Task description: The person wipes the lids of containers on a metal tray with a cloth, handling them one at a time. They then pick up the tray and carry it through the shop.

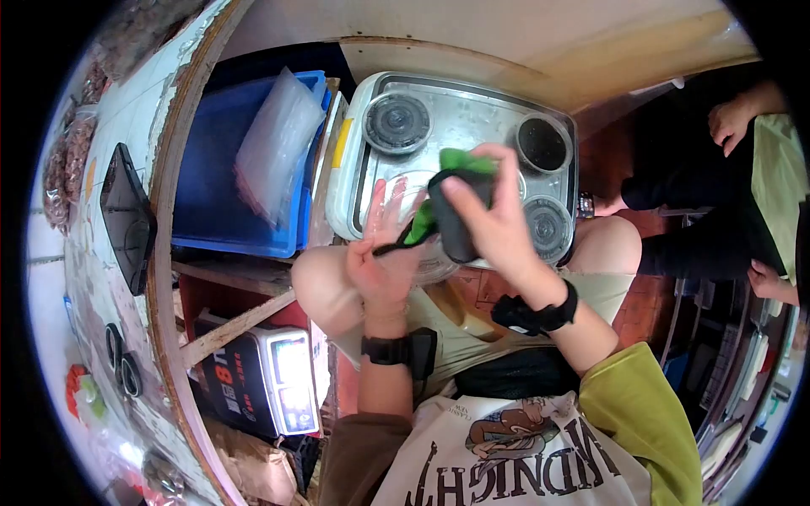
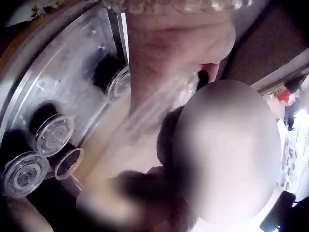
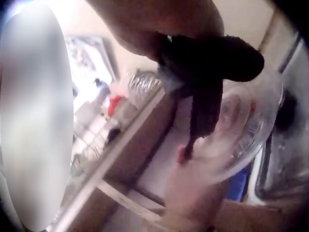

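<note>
My right hand (image 1: 498,207) grips a folded dark grey and green cloth (image 1: 460,219), thumb across its dark side. Facing it, my left hand (image 1: 380,266) holds a clear round plastic lid (image 3: 263,140), its fingers showing through the plastic. A loose strip of the cloth hangs over the lid in the head view. Both hands are above my lap, at the near edge of a metal tray (image 1: 472,101). On the tray stand round tubs with dark contents: one lidded tub (image 1: 398,123) at back left, a tub (image 1: 542,143) at back right, another lidded tub (image 1: 547,229) at front right.
Left of the tray, a blue crate (image 1: 211,169) carries clear plastic bags (image 1: 278,152). A lit digital scale (image 1: 291,379) sits on a lower shelf. On the worn ledge lie a phone (image 1: 128,219) and scissors (image 1: 122,363). Another person's hand (image 1: 732,125) shows at right.
</note>
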